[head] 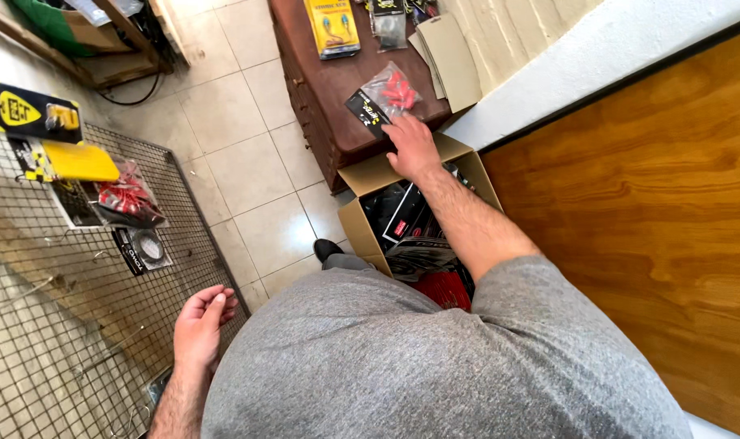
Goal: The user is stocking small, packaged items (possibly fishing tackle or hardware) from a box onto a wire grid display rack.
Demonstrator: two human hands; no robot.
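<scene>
My right hand (412,146) reaches forward over an open cardboard box (362,223) and touches a clear bag of red lures with a black header card (382,102). That bag lies on the edge of a dark brown cabinet top (321,89). Whether the fingers grip it I cannot tell. My left hand (201,325) hangs open and holds nothing, beside a wire grid panel (69,325). On the panel hang packaged goods: a yellow and black pack (36,114), a yellow card (77,162), a bag of red lures (126,199) and a small black pack (142,248).
The box holds black and red packages (410,228). More packs lie on the cabinet, with a yellow one (332,28) and flat cardboard sheets (451,57). A wooden door (654,219) is at the right. Below are pale floor tiles (248,154). A shoe (327,248) shows.
</scene>
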